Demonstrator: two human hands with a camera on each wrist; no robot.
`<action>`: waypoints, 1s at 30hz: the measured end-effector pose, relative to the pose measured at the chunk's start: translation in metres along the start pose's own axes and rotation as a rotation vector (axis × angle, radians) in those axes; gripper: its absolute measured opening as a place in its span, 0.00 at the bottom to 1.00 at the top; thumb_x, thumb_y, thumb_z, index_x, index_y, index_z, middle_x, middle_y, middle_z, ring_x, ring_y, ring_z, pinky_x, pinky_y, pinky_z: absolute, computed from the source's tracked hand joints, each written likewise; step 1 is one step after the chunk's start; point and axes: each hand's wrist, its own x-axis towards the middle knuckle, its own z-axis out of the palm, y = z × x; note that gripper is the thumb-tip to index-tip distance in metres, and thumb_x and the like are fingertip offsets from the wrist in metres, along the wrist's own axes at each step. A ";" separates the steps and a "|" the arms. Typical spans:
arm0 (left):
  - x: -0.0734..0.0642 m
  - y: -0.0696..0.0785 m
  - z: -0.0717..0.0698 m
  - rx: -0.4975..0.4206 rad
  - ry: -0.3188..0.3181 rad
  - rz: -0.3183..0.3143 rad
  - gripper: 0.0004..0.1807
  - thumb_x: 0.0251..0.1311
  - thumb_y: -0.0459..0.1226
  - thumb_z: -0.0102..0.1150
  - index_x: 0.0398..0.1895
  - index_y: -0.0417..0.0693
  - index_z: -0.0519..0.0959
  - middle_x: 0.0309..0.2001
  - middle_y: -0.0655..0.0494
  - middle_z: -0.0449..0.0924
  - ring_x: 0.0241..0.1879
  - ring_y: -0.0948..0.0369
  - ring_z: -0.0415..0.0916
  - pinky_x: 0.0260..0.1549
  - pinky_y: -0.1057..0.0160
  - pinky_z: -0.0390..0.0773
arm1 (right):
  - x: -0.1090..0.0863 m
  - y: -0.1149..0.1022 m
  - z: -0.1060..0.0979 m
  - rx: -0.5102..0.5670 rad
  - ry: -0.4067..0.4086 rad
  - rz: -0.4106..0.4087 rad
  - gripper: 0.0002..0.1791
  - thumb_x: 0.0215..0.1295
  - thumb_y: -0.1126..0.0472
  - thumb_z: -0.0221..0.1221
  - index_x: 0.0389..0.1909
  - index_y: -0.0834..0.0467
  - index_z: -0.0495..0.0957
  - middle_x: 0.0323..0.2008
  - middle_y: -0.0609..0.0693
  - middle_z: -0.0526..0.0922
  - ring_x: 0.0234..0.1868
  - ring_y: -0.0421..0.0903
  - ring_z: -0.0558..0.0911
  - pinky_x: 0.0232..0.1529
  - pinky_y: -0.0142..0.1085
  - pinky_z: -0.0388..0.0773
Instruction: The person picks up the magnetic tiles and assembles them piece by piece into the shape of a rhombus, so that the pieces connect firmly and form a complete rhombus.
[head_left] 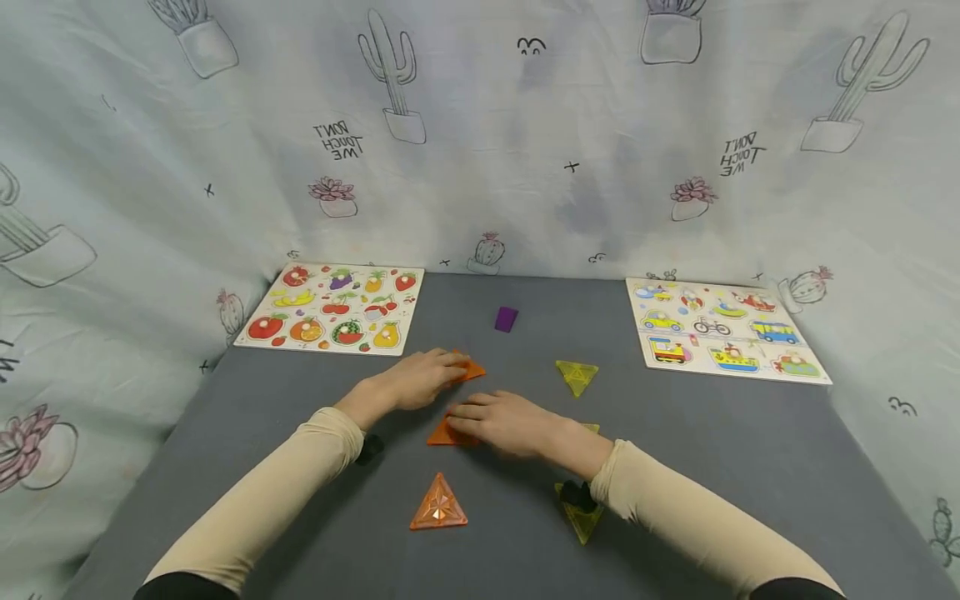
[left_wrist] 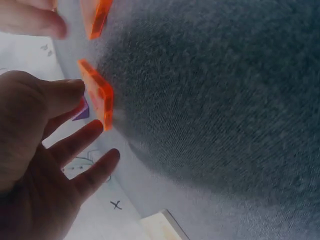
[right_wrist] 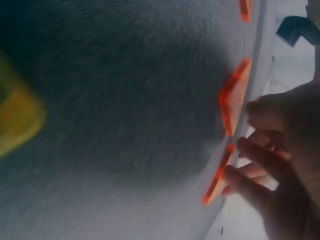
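Observation:
Three orange triangle tiles lie in a column on the grey table. At the far one (head_left: 474, 370), my left hand (head_left: 422, 379) has its thumb and fingertips around the edges; the left wrist view shows this tile (left_wrist: 100, 95) between thumb and fingers. My right hand (head_left: 510, 423) is over the middle orange tile (head_left: 441, 436), covering part of it. In the right wrist view, the thumb and fingertips are right beside that tile (right_wrist: 236, 97), fingers loosely extended. Nearest the person, a third orange tile (head_left: 438, 504) lies untouched, its faceted pattern showing.
Yellow triangle tiles (head_left: 577, 377) stand in a column to the right, partly under the right forearm. A purple piece (head_left: 506, 318) lies at the back. A fruit puzzle board (head_left: 330, 310) is at the back left, a vehicle board (head_left: 726, 330) at the back right. Behind hangs a cactus-print cloth (head_left: 480, 125).

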 end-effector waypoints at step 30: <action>-0.019 -0.011 0.005 0.003 0.098 -0.064 0.19 0.52 0.37 0.72 0.48 0.45 0.80 0.51 0.46 0.79 0.48 0.50 0.74 0.48 0.54 0.76 | 0.002 0.021 0.007 0.243 0.039 0.179 0.26 0.59 0.57 0.68 0.59 0.55 0.76 0.46 0.52 0.78 0.38 0.46 0.80 0.42 0.38 0.80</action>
